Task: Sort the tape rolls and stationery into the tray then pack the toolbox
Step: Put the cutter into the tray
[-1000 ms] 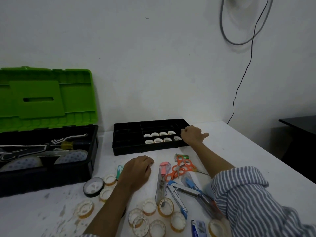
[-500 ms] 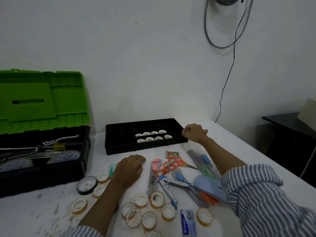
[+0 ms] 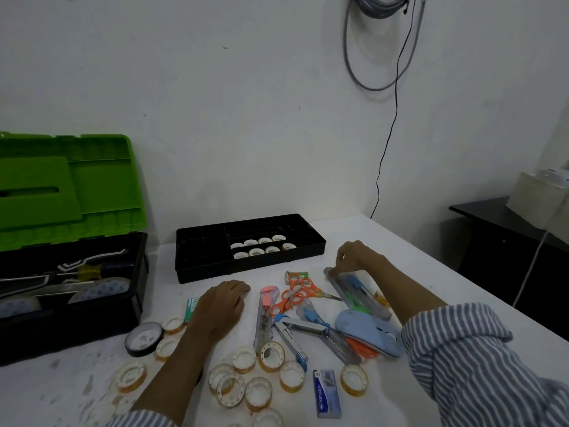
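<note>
The black compartment tray (image 3: pixel 246 268) lies at the back of the white table, with several small tape rolls (image 3: pixel 261 246) in its right section. The toolbox (image 3: pixel 70 306) stands open at the left, green lid up, tools inside. Loose clear tape rolls (image 3: pixel 271 352) and a black tape roll (image 3: pixel 143 334) lie near the front. My right hand (image 3: pixel 358 257) pinches the far end of a clear pen case (image 3: pixel 357 294) just in front of the tray. My left hand (image 3: pixel 221 306) rests palm down on the table, fingers loosely curled, partly covering a green box (image 3: pixel 191 305).
Orange scissors (image 3: pixel 292 295), a pink cutter (image 3: pixel 264 312), a blue stapler (image 3: pixel 292 332), a pale blue pouch-like object (image 3: pixel 369 331) and a blue staples box (image 3: pixel 326 392) crowd the middle. A black side table (image 3: pixel 505 229) stands right. Cables hang on the wall.
My right hand drew back from the tray's right end and came down onto the clear pen case. My left hand stayed in place. The view shifted to the right.
</note>
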A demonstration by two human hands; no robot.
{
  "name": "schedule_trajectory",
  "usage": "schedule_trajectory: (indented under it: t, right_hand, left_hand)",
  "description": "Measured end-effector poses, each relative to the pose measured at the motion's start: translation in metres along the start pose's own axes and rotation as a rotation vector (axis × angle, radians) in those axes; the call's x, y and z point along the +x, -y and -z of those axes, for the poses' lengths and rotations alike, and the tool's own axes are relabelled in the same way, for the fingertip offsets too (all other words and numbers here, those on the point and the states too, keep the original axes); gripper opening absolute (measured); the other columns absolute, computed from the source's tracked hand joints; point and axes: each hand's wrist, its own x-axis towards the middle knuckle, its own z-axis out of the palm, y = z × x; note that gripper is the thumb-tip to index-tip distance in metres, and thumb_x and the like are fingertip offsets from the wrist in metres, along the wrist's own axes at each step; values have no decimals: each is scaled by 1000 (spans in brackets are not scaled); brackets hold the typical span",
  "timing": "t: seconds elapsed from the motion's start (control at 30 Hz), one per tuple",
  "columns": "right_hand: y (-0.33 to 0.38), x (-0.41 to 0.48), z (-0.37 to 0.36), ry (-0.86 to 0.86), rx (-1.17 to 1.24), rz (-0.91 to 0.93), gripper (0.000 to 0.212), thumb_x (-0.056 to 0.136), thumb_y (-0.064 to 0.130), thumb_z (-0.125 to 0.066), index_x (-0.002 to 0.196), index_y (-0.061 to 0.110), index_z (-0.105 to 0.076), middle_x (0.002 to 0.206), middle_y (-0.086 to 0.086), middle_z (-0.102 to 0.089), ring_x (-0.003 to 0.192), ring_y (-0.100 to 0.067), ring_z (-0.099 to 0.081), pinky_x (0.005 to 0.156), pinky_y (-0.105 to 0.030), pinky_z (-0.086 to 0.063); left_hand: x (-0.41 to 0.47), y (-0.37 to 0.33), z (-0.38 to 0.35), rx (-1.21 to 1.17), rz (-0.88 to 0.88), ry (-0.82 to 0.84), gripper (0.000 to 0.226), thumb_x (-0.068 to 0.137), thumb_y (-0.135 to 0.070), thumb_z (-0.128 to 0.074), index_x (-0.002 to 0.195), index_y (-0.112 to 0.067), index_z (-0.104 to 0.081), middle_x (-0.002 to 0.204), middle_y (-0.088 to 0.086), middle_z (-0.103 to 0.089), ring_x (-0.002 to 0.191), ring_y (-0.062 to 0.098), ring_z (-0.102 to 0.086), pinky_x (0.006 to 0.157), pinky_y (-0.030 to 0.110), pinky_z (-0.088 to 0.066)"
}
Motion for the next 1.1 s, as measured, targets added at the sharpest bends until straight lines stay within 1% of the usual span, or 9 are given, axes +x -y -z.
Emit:
schedule_trajectory:
  t: [0.13,0.27,0.4,0.57,0.67,0.77,0.87,0.97,1.1]
  right_hand:
    - [5,7,-11,-21,-7,-12,77,68,62,-69,118,3,-57,124,-13,-57,110,-27,-55,84,-33,-46]
    - [13,12,-12,12,74,-47,78,62,54,-77,119,6,-55,127,-11,-55,111,-25,-54,91,-34,-48]
    - [18,9,7,64,299,-17,45,71,42,-76,97,8,-62,100,-5,-66,78,-14,-54,58,-21,-41]
    - [24,1,36,66,693,72,22,75,25,-73,86,7,-67,86,-6,-62,71,-14,-49,60,-22,-40]
    - [33,9,51,-27,1001,161,13,77,13,-68,83,2,-64,82,-9,-60,60,-14,-46,56,-22,-40]
    - [50,23,59,-221,1211,178,16,79,8,-63,93,0,-60,83,-13,-62,55,-16,-53,55,-23,-49]
    - [75,43,56,-421,1243,148,14,83,10,-56,96,5,-56,85,-14,-64,55,-16,-58,57,-24,-55]
    - [99,61,47,-548,1271,137,17,88,12,-52,104,8,-52,92,-10,-60,63,-20,-59,61,-25,-52]
    - [130,84,26,-539,1307,105,26,93,10,-46,118,3,-46,97,-10,-53,79,-25,-57,64,-29,-47]
  left_hand:
    - [-1,0,0,-6,2,-11,50,83,-26,-29,119,-8,-58,122,10,-61,112,21,-56,97,31,-39]
    - [-1,0,1,1,-19,-34,60,81,-35,-18,115,-8,-60,116,10,-64,106,21,-59,92,29,-42]
    - [2,-1,2,24,-40,-41,56,81,-34,-20,111,-11,-62,109,7,-66,97,18,-60,85,29,-45]
    - [8,1,2,97,-74,-49,48,78,-33,-23,97,-16,-64,88,1,-67,74,14,-60,66,27,-48]
    - [12,5,3,125,-102,-46,38,78,-30,-32,87,-18,-66,76,-1,-66,62,11,-57,55,23,-46]
    - [13,7,1,75,-95,-75,37,78,-30,-34,88,-16,-66,80,0,-67,65,10,-58,58,20,-44]
    - [13,8,-2,22,-75,-96,41,79,-32,-32,94,-14,-66,88,1,-67,74,11,-60,65,19,-43]
    - [15,7,-3,2,-68,-96,35,82,-28,-38,100,-14,-65,95,1,-67,81,10,-60,71,19,-43]
    - [16,10,-4,-3,-63,-107,34,83,-27,-41,106,-16,-63,102,-1,-66,88,8,-58,75,15,-38]
